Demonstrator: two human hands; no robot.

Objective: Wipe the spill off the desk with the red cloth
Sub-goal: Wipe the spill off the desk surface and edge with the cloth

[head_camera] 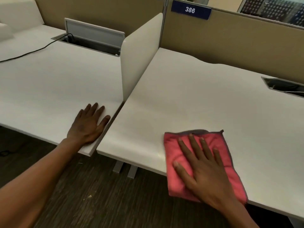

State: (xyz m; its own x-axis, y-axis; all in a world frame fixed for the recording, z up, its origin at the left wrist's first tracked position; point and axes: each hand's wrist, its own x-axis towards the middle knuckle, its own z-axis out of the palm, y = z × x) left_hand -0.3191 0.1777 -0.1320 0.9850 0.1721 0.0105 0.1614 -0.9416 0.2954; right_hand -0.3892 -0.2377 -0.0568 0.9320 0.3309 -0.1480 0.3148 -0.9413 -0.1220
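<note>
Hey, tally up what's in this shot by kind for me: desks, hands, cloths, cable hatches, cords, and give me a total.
Desks: 2, left desk and right desk
Hands: 2, left hand and right hand
Cloths: 1, red cloth
Cable hatches: 2, open hatch and right hatch
Cords: 1, black cord
Total: 8

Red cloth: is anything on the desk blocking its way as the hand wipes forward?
Nothing visible does. The right hand presses flat on the red cloth, and the right desk ahead looks bare. No spill is discernible.
</note>
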